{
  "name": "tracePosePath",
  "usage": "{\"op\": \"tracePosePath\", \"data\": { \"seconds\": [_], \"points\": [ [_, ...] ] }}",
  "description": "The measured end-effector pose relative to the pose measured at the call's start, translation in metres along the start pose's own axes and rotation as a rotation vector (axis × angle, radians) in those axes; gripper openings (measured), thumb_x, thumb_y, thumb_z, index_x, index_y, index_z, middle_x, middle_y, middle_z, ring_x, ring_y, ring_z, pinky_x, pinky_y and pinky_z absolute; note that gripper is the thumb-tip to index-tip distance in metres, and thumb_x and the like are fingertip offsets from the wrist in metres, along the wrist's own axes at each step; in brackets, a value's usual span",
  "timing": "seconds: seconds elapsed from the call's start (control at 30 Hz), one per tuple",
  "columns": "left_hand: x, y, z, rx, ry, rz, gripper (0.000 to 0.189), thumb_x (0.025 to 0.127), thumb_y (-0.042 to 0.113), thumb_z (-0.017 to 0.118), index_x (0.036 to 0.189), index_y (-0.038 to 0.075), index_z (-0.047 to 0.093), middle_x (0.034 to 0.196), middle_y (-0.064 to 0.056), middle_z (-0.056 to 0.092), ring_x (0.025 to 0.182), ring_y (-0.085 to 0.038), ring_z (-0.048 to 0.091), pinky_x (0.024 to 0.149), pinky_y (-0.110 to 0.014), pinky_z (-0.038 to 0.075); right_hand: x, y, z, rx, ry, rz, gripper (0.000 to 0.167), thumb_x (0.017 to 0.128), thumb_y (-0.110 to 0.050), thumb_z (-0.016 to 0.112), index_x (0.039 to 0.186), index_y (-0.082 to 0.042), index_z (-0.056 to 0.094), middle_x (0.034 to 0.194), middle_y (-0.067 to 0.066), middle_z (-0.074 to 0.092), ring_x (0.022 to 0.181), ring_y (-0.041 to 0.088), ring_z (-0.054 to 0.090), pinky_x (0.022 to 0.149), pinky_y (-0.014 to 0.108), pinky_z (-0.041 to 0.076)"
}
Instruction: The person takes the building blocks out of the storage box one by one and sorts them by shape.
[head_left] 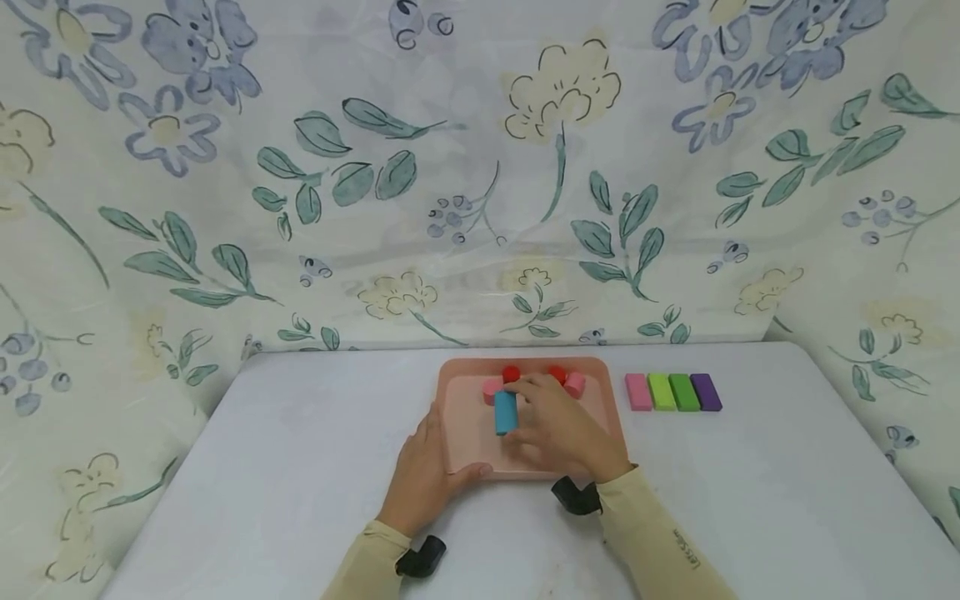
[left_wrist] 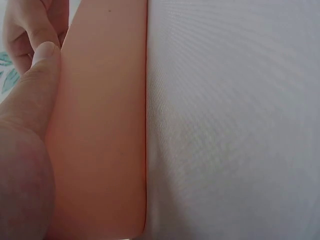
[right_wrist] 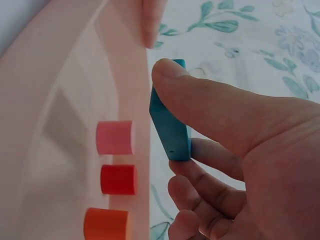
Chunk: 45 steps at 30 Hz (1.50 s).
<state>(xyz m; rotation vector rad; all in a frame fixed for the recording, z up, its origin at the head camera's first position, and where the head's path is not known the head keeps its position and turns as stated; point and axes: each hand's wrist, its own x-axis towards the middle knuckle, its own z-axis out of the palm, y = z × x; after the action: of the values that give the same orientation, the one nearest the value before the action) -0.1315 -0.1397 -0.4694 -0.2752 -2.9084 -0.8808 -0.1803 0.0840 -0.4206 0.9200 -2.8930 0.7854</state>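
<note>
A blue rectangular block [head_left: 506, 413] is pinched between thumb and fingers of my right hand [head_left: 558, 421], held up over the pink tray [head_left: 465, 450]. In the right wrist view the thumb lies across the face of the blue block [right_wrist: 172, 122], with fingertips at its lower end. My left hand [head_left: 423, 471] rests against the tray's near left corner, fingers along the left side and thumb at the front rim. The left wrist view shows that thumb [left_wrist: 37, 82] on the tray's outer wall [left_wrist: 105, 120].
Inside the tray, toward its far side, stand several small cylinders, among them a pink cylinder [right_wrist: 116, 137], a red cylinder [right_wrist: 118, 180] and an orange cylinder [right_wrist: 106, 224]. Right of the tray, a pink block [head_left: 638, 392], yellow-green block [head_left: 662, 392], green block [head_left: 683, 392] and purple block [head_left: 706, 392] form a row.
</note>
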Motion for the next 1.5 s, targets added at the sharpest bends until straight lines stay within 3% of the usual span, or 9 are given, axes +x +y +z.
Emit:
{"op": "tracePosePath", "data": {
  "seconds": [0.2,0.33,0.7,0.83,1.0,1.23,1.5],
  "points": [
    [0.002,0.001,0.0,0.006,-0.005,-0.002,0.115,0.081,0.055,0.079,0.156,-0.007,0.018,0.153,-0.027,0.038,0.126,-0.044,0.049,0.109,-0.061,0.036,-0.003,0.002,-0.01,0.115,-0.031,0.153,0.066,0.083,-0.025,0.085,0.141,-0.011,0.057,0.141,0.008,0.053,0.128,0.027,0.047,0.1,0.042,0.051],
    [0.004,0.001,-0.001,0.006,0.0,-0.007,0.115,0.081,0.056,0.079,0.156,-0.007,0.018,0.152,-0.026,0.039,0.125,-0.043,0.049,0.108,-0.059,0.038,-0.002,0.003,-0.017,0.138,-0.026,0.195,0.069,0.081,-0.024,0.086,0.143,-0.012,0.056,0.142,0.009,0.052,0.127,0.027,0.047,0.096,0.042,0.054],
    [0.003,0.001,-0.001,-0.005,-0.002,-0.015,0.117,0.079,0.055,0.08,0.156,-0.007,0.018,0.151,-0.026,0.04,0.124,-0.043,0.049,0.108,-0.059,0.037,-0.002,0.009,-0.025,0.13,-0.011,0.228,0.07,0.079,-0.024,0.088,0.141,-0.016,0.058,0.141,0.006,0.054,0.129,0.027,0.046,0.096,0.043,0.054],
    [0.003,0.003,-0.001,-0.004,-0.007,-0.025,0.116,0.079,0.054,0.081,0.156,-0.007,0.019,0.15,-0.026,0.041,0.124,-0.043,0.049,0.109,-0.059,0.038,-0.005,0.016,-0.03,0.179,0.001,0.201,0.068,0.081,-0.023,0.086,0.142,-0.015,0.057,0.141,0.007,0.055,0.13,0.029,0.045,0.097,0.046,0.053],
    [0.002,0.002,0.0,0.008,0.003,-0.013,0.115,0.079,0.053,0.082,0.156,-0.006,0.02,0.149,-0.025,0.043,0.122,-0.041,0.05,0.108,-0.059,0.038,-0.011,0.02,-0.039,0.244,0.013,0.185,0.065,0.084,-0.023,0.082,0.144,-0.025,0.056,0.144,0.005,0.051,0.131,0.031,0.042,0.097,0.05,0.052],
    [0.001,0.002,0.002,0.002,0.011,-0.01,0.115,0.078,0.052,0.083,0.156,-0.004,0.02,0.147,-0.024,0.044,0.12,-0.041,0.051,0.108,-0.058,0.039,-0.017,0.029,-0.049,0.177,0.034,0.212,0.065,0.083,-0.019,0.084,0.142,-0.009,0.057,0.13,0.015,0.055,0.118,0.037,0.051,0.094,0.05,0.053],
    [0.003,0.002,0.001,0.009,-0.011,-0.034,0.116,0.078,0.051,0.083,0.156,-0.005,0.018,0.151,-0.026,0.041,0.126,-0.041,0.048,0.111,-0.058,0.036,-0.028,0.042,-0.053,0.128,0.034,0.253,0.068,0.083,-0.02,0.084,0.144,-0.015,0.056,0.138,0.014,0.053,0.124,0.035,0.048,0.096,0.055,0.052]
  ]
}}
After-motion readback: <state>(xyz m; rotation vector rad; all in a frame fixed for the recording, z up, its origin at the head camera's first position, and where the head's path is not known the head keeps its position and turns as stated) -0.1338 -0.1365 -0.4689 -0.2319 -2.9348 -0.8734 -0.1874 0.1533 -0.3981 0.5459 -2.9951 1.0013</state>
